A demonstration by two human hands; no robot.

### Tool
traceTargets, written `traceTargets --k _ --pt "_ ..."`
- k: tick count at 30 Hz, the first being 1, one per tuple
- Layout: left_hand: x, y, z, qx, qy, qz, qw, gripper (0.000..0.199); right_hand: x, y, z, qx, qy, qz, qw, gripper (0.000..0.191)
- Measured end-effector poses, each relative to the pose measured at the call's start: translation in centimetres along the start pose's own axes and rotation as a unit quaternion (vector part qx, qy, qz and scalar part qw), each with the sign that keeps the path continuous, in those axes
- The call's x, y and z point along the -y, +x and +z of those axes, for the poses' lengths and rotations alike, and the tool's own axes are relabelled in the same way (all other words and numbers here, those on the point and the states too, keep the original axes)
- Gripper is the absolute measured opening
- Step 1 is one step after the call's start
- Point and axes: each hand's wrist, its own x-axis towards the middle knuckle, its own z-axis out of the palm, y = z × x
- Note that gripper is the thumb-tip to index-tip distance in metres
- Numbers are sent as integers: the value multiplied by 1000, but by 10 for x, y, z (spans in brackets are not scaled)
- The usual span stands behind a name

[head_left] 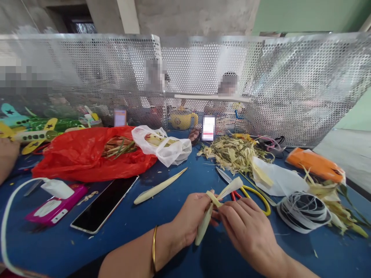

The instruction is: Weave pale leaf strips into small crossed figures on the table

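Note:
My left hand (189,218), with a gold bangle on its wrist, is closed on a pale green corn husk (203,226). The husk's lower end hangs below the fingers and a folded strip shows at the top. My right hand (246,224) pinches the strip from the right side, its fingertips close to the left ones. Another piece of the husk sticks up between the hands. Just behind the right hand lie scissors (262,199) with yellow and red handles, partly covered by it. A single pale husk (159,187) rests on the blue table to the left.
Across the blue table (124,241) are a phone (106,204), a magenta power strip (56,206), a red bag (87,154), a white bag (171,148), dried husks (236,152), a ribbon coil (303,212) and an orange packet (315,165). People sit behind a perforated screen (197,65).

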Motion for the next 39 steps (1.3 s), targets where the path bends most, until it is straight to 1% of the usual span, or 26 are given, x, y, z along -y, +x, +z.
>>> traceTargets --k 4,8,11,15,18,21,25,26,29,32,35,37,39 --pt "-3 -2 -2 18 -18 -9 1000 29 0 1 0 -1 5 10 1000 19" --pt "-3 -3 -2 41 -34 2 999 19 2 2 -2 -26 2 6 1000 19" --pt "-3 -5 0 56 -50 17 997 18 3 1 0 -31 4 4 999 20" --pt "-4 -5 1 51 -54 19 997 16 5 0 3 -22 11 8 1000 22" --pt "-7 -4 -2 39 -79 -5 996 17 4 0 4 -23 12 12 1000 23" --pt "-8 -5 -4 45 -123 -30 991 19 4 1 4 -24 11 12 1000 24" --pt "-6 -7 -2 59 -111 -4 992 11 3 -1 8 -4 9 10 1000 23" --pt "-5 -7 -1 58 -104 0 993 12 3 -2 9 1 6 7 1000 23" --pt "-4 -6 1 58 -98 3 994 22 3 -3 11 16 -5 -4 1000 23" --pt "-5 -6 1 58 -97 11 994 25 4 -1 8 25 -18 -13 999 23" --pt "-5 -7 0 68 -88 13 994 24 8 2 6 56 -17 -60 996 27" --pt "-2 -7 0 76 -78 7 994 26 10 3 8 82 -4 -96 992 26" --pt "0 -7 -1 85 -67 2 994 28 10 2 10 87 8 -109 990 25"
